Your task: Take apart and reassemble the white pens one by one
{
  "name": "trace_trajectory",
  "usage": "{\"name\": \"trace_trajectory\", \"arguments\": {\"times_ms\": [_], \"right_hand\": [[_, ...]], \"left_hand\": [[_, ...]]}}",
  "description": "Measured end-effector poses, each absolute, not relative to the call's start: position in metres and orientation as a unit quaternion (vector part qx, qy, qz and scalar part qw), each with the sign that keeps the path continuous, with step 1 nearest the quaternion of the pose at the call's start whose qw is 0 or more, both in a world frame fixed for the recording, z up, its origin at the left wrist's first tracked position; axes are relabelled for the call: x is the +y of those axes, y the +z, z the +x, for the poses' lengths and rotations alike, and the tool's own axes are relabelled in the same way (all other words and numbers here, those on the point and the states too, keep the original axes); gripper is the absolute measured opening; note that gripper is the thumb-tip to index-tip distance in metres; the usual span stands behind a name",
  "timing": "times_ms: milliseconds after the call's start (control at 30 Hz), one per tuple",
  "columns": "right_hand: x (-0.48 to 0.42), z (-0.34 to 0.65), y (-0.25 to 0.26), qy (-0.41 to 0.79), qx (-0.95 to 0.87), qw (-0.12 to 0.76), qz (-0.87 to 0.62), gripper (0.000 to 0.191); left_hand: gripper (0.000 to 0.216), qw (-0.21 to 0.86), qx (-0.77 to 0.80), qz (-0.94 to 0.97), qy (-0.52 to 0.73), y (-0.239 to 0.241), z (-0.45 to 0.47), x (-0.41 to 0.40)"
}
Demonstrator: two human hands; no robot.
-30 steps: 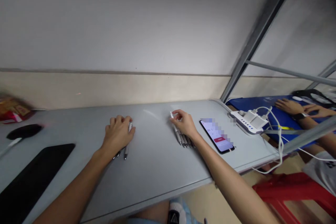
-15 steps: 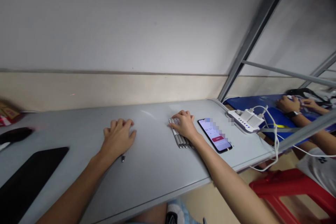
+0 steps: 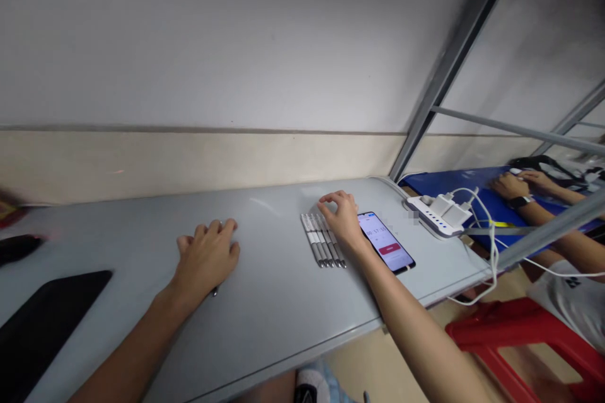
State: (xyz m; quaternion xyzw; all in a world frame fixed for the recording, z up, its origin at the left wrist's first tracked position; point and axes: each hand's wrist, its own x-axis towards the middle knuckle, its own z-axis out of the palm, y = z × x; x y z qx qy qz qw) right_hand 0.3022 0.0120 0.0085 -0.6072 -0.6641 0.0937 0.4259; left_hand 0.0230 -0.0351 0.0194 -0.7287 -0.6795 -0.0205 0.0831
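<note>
A row of several grey pens point(image 3: 320, 243) lies side by side on the grey table point(image 3: 278, 302). My right hand point(image 3: 343, 220) hovers just right of the row, fingers apart and bent, fingertips near the pens' far ends, nothing held. My left hand point(image 3: 205, 258) lies palm down on the table with its fingers flat. It covers a pen, of which only the tip point(image 3: 215, 291) pokes out near the wrist. A lit phone point(image 3: 386, 244) lies right of my right hand.
A white power strip point(image 3: 435, 214) with chargers and cables sits at the table's right end. Another person's hands point(image 3: 517, 186) work on a blue surface beyond it. A red stool point(image 3: 515, 340) stands lower right. A black flat slab point(image 3: 42, 321) lies at left. A metal post point(image 3: 449, 63) rises at right.
My right hand laid its pen into the row and shifted right, uncovering the pens. My left hand flattened over its pens and slid slightly toward me.
</note>
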Motion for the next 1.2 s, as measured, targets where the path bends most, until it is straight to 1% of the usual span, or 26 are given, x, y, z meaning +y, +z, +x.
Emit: {"name": "trace_trajectory", "arguments": {"times_ms": [233,333,400,500,567,633,700,733,800,833,900,1000,1100,1200], "right_hand": [[0.010,0.300,0.010,0.098,-0.664,0.433,-0.602,0.014],[0.008,0.296,0.010,0.104,-0.682,0.423,-0.587,0.013],[0.004,0.291,0.011,0.118,-0.714,0.415,-0.552,0.012],[-0.003,0.283,0.012,0.154,-0.781,0.393,-0.460,0.019],[-0.008,0.277,0.014,0.183,-0.823,0.375,-0.386,0.028],[-0.013,0.272,0.015,0.202,-0.845,0.368,-0.332,0.034],[-0.016,0.268,0.015,0.220,-0.856,0.359,-0.301,0.027],[-0.016,0.267,0.015,0.225,-0.856,0.356,-0.299,0.022],[-0.015,0.266,0.014,0.232,-0.844,0.360,-0.323,0.016],[-0.014,0.267,0.014,0.237,-0.830,0.368,-0.345,0.017],[-0.012,0.270,0.014,0.261,-0.792,0.390,-0.391,0.025],[-0.009,0.274,0.015,0.343,-0.733,0.412,-0.418,0.037],[-0.007,0.276,0.016,0.437,-0.702,0.393,-0.403,0.044],[-0.006,0.275,0.014,0.488,-0.685,0.358,-0.405,0.051]], "left_hand": [[0.031,0.061,-0.677,-0.733,-0.026,0.021,0.025,-0.035],[0.027,0.045,-0.658,-0.750,-0.054,0.018,0.026,-0.032],[0.024,0.015,-0.635,-0.766,-0.093,0.014,0.028,-0.031],[0.021,-0.075,-0.573,-0.794,-0.189,0.012,0.034,-0.033],[0.021,-0.163,-0.526,-0.796,-0.250,0.013,0.041,-0.036],[0.023,-0.256,-0.499,-0.782,-0.272,0.016,0.049,-0.042],[0.024,-0.313,-0.485,-0.768,-0.277,0.018,0.055,-0.045],[0.025,-0.320,-0.485,-0.766,-0.274,0.019,0.056,-0.046],[0.026,-0.294,-0.493,-0.773,-0.270,0.018,0.056,-0.045],[0.026,-0.265,-0.497,-0.781,-0.271,0.017,0.054,-0.044],[0.027,-0.202,-0.495,-0.797,-0.280,0.013,0.050,-0.040],[0.028,-0.143,-0.484,-0.814,-0.288,0.008,0.045,-0.036],[0.029,-0.095,-0.477,-0.826,-0.285,0.005,0.044,-0.034],[0.031,-0.031,-0.473,-0.838,-0.272,0.007,0.044,-0.034]]}}
